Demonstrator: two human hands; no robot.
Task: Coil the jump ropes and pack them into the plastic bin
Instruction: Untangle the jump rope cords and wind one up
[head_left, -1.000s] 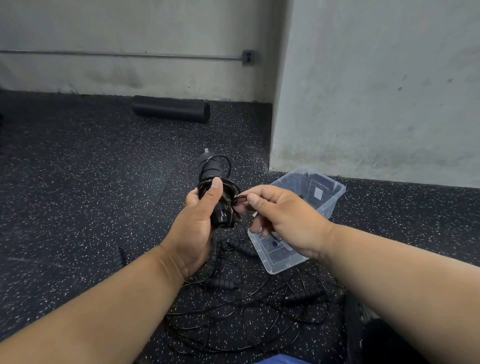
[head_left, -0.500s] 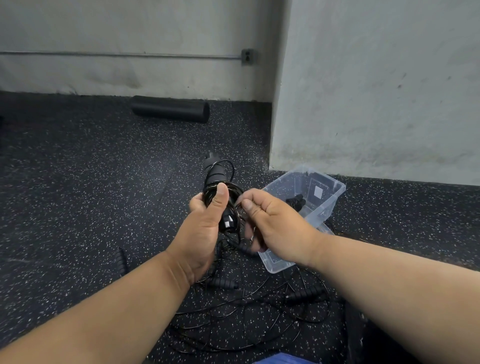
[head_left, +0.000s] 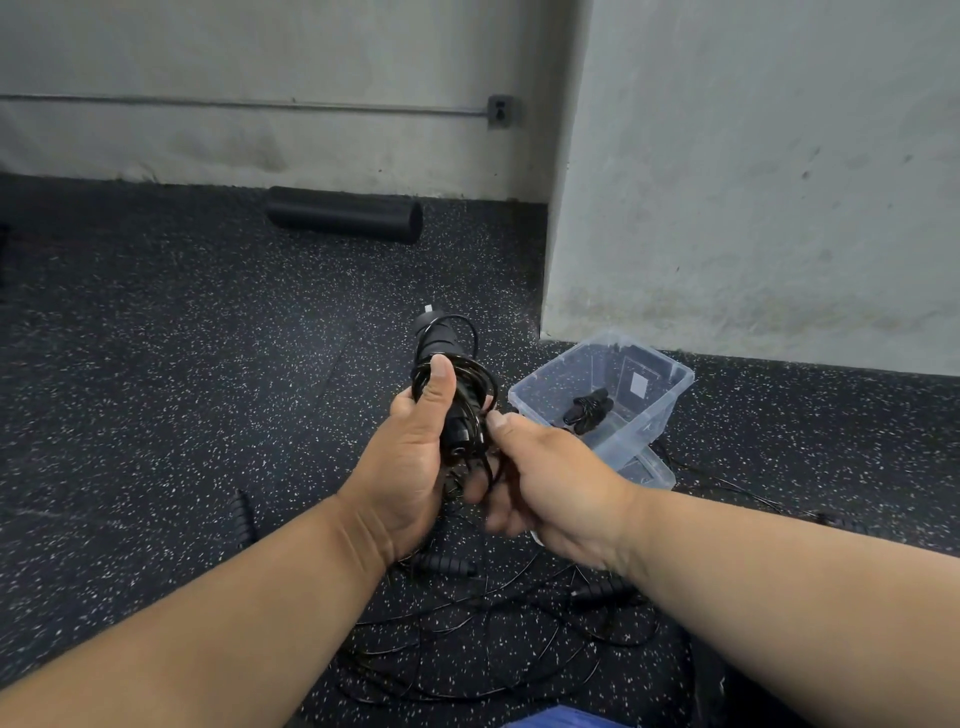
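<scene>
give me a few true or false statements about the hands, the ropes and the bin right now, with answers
1. The left hand grips a jump rope's handles with cord wound round them. True.
2. The plastic bin is empty. False: one coiled rope bundle already lies in it.
3. The right hand rests flat on the floor. False: it is raised, pinching the cord beside the left hand's grip.
4. Loose ropes lie tangled on the floor below the hands. True.
5. The foam roller lies inside the bin. False: it lies on the floor by the far wall.
</scene>
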